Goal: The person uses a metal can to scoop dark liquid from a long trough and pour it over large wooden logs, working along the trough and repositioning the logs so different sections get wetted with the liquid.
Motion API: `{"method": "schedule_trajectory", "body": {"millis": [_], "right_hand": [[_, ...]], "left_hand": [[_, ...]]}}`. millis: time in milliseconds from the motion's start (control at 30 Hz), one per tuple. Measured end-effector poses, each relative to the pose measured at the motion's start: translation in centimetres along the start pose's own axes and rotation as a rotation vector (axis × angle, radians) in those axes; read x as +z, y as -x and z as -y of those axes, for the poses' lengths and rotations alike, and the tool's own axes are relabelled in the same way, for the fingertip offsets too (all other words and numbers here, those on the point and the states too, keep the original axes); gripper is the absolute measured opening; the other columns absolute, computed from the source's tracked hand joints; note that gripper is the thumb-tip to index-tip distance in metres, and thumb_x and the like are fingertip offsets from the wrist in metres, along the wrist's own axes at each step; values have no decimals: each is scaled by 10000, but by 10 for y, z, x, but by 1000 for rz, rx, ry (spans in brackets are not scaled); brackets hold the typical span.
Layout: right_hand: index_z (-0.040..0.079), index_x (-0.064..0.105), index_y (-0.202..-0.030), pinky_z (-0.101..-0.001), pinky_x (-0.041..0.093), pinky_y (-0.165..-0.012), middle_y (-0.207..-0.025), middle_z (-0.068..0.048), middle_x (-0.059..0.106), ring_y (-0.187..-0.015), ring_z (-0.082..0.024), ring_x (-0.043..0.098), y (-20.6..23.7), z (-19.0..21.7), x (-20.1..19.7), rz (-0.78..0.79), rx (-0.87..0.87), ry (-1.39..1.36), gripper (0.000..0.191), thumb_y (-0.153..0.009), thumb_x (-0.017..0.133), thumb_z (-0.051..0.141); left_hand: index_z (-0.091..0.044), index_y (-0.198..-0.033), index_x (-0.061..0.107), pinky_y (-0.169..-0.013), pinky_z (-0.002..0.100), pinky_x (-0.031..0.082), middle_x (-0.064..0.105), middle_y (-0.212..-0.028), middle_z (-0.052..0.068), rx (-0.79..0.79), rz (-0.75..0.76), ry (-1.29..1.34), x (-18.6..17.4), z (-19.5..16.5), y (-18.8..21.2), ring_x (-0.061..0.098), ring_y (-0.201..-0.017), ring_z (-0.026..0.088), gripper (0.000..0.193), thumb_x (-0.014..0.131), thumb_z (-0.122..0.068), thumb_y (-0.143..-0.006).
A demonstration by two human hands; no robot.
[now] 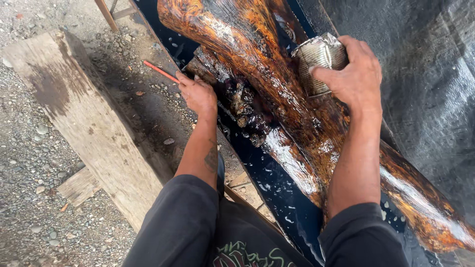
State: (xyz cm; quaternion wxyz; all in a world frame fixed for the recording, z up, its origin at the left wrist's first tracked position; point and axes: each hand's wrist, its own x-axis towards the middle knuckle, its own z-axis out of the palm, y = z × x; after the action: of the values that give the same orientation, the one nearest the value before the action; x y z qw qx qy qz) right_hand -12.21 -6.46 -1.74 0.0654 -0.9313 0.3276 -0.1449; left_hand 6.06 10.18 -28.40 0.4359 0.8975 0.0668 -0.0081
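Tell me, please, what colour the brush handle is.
Red brush handle, in the left hand; head view.

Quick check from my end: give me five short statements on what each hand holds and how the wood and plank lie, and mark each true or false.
1. The right hand grips a dented metal can. True.
2. The left hand is empty. False: it holds a thin tool with a red handle.
3. The gnarled wood piece looks wet and glossy. True.
4. The can rests on the gravel ground. False: it is held over the wood.
5. The pale plank lies on top of the glossy wood. False: it lies apart, on the gravel to the person's left.
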Motion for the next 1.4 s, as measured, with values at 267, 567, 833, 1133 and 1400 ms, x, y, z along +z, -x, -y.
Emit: {"method": "schedule_trajectory", "body": {"millis": [267, 567, 833, 1133, 1400], "right_hand": [[55, 675, -1363, -474, 471, -1012, -1289, -188, 667, -1186, -380, 625, 59, -26, -34, 74, 102, 117, 750, -718, 847, 396], [-16, 621, -1429, -478, 461, -1052, -1361, -259, 634, -1242, -417, 604, 263, -91, -59, 21, 417, 117, 860, -702, 862, 377], [10, 552, -1422, -412, 561, -937, -1229, -212, 659, -1101, -333, 672, 400, -65, -23, 16, 674, -29, 904, -640, 889, 313], [124, 531, -1394, -481, 458, -1040, -1336, -108, 614, -1210, -343, 584, 420, -87, 83, 411, 626, 137, 909, -588, 902, 321], [130, 500, -1381, -493, 430, -1043, -1296, -83, 616, -1247, -308, 569, 397, -100, 146, 496, 583, 159, 876, -619, 883, 328]], "left_hand": [[-15, -1540, 256, -923, 518, 534, 566, -1299, 298, 33, -29, -7, -7, -2, 1, 621, -1115, 469, 651, 581, -245, -1026], [-10, -1546, 226, -911, 496, 549, 588, -1277, 277, -2, 66, -77, -2, 6, 9, 672, -1085, 434, 749, 636, -283, -982], [21, -1551, 135, -919, 487, 562, 574, -1352, 282, 112, 41, -94, 21, 29, 8, 661, -1151, 422, 915, 710, -391, -970], [-46, -1548, 155, -889, 533, 567, 549, -1413, 266, 28, 119, -102, 7, 14, 20, 668, -1130, 436, 855, 689, -411, -988], [122, -1487, 138, -1003, 488, 522, 417, -1479, 379, 309, 8, -66, 17, 30, 14, 547, -1277, 491, 921, 754, -364, -1006]]}}
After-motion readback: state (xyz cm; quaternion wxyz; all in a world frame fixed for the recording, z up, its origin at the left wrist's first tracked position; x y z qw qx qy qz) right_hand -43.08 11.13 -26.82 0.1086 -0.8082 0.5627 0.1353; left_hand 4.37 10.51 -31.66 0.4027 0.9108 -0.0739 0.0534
